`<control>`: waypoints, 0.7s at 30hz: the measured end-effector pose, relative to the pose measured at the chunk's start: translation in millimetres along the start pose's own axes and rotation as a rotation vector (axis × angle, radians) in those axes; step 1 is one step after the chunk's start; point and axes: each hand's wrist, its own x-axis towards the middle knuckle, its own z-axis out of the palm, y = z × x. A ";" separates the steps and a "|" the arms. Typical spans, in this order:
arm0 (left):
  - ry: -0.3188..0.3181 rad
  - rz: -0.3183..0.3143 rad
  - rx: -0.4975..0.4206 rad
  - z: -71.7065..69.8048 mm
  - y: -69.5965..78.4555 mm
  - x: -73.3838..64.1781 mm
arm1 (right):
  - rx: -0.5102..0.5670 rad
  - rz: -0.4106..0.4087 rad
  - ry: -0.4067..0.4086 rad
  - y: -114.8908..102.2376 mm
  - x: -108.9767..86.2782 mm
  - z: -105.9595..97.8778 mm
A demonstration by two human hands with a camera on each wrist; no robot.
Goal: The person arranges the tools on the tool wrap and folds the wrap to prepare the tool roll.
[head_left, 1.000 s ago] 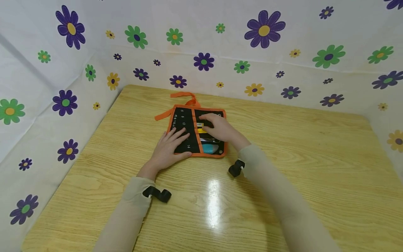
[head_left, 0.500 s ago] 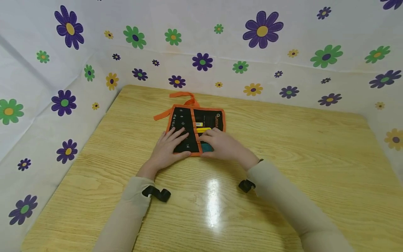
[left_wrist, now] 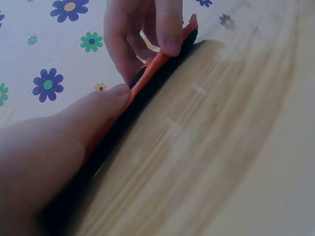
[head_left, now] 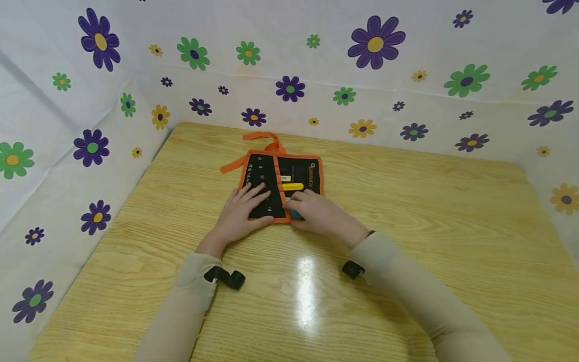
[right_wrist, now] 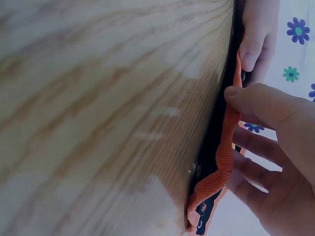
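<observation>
A black fabric tool pouch [head_left: 277, 208] with orange edging lies unrolled on the table. My left hand [head_left: 239, 211] rests spread on its numbered left panel, the thumb along the near edge. At the near pocket my right hand [head_left: 321, 211] pinches a teal tool [head_left: 295, 215], mostly hidden beneath the fingers. A yellow-handled tool [head_left: 292, 186] sticks out of the pocket row just beyond, beside a small pale-yellow labelled piece [head_left: 285, 178]. In the right wrist view the right thumb [right_wrist: 238, 96] touches the orange edge [right_wrist: 227, 147], with the other fingers behind it.
Orange tie straps [head_left: 262, 136] trail from the pouch's far left side. The wood-grain table [head_left: 429, 211] extends around it, shiny in front. A white flower-printed cloth [head_left: 316, 55] hangs behind and on both sides.
My right hand has moved from the pouch's far pockets toward the near one, over the teal tool, uncovering the printed upper right panel and yellow handle. The left hand stays put.
</observation>
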 end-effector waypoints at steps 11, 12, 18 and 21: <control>0.285 0.069 -0.186 0.3 -1.0 1.7 | 0.081 0.063 0.023 -1.6 1.2 -3.6; 0.328 0.089 -0.198 0.2 -1.1 1.9 | 0.107 0.074 0.024 -0.5 2.0 -3.9; 0.529 0.181 -0.252 -1.6 -1.3 3.2 | 0.216 0.083 0.099 8.8 5.8 -3.0; 0.609 0.208 -0.247 -2.9 -1.7 3.8 | 0.210 0.084 0.163 11.0 7.2 -2.3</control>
